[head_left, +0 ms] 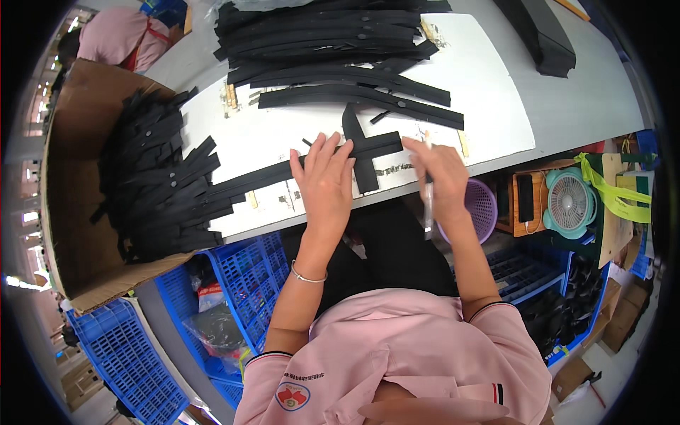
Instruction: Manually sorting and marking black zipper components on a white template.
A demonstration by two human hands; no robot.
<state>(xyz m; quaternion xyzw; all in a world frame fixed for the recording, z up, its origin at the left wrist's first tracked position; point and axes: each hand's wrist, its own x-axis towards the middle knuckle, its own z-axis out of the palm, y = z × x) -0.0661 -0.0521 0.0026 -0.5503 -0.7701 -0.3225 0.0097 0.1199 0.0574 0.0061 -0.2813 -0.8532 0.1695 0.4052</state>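
A long black strap [262, 177] lies across the white board [489, 78], its left end among piled straps. Near its right end, a shorter black strip [366, 175] crosses it. My left hand [326, 178] rests on the strap just left of this crossing, fingers spread and pressing down. Just beyond the strap's right tip, my right hand [445, 177] is closed around a slim pale pen-like tool [428, 212]. One end of the tool shows above the fingers, the other below the palm. Small dark marks show on the board beside the crossing.
Several black straps with round studs [326, 35] are heaped at the board's far side. A cardboard box [78, 127] of straps stands left. Blue crates [248, 283], a purple basket [482, 209] and a teal fan [569, 198] sit below the table edge. Another person [117, 35] is far left.
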